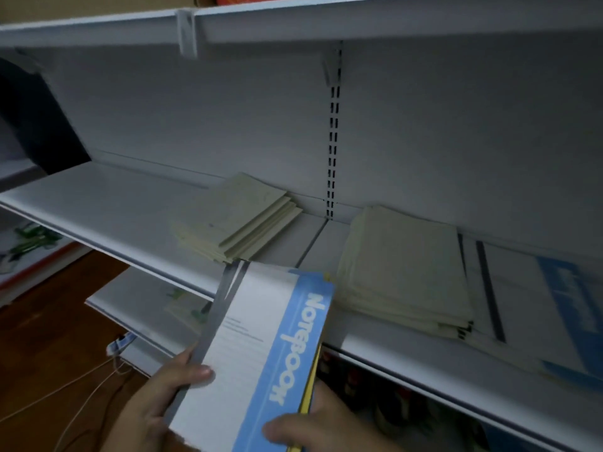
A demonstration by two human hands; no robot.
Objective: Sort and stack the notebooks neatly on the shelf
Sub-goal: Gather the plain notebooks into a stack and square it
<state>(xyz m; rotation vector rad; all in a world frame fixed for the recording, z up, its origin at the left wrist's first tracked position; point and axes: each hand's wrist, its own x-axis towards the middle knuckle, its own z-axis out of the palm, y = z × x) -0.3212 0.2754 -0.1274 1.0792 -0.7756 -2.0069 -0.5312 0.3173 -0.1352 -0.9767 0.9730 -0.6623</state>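
Above shelf (107, 203): both hands gripping notebooks (261, 347).

A matt white painted-metal shelf (98, 203) carries two stacks of pale, matt paper notebooks (235, 216). Just in front of the shelf, a glossy white-and-blue card-covered notebook (261, 347) catches light; below the shelf, the floor (49, 321) looks polished wood.
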